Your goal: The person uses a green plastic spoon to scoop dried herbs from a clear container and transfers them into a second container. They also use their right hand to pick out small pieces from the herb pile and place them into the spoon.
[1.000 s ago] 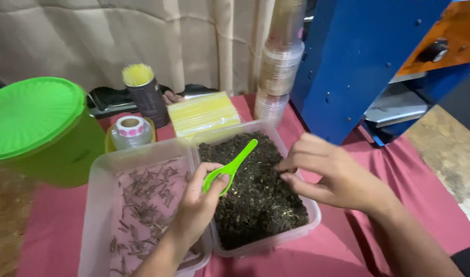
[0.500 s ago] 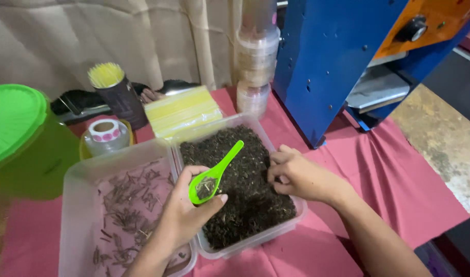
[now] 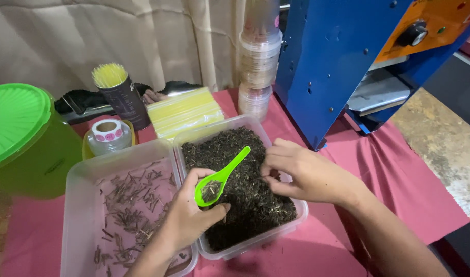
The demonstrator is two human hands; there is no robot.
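Head view: left grip (image 3: 191, 215) around green spoon (image 3: 220, 178)

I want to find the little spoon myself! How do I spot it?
Start at the big blue metal machine, then drop to the clear plastic tub of dark dried leaves beside it. Over those leaves, the left hand holds a small bright green plastic spoon, the only green thing among them.

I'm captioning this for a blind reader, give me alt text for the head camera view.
A left hand holds a green plastic spoon with some dried dark leaves over a clear tub of the leaves, while the right hand picks in the tub. A second clear tub of twigs sits beside it on a pink cloth.
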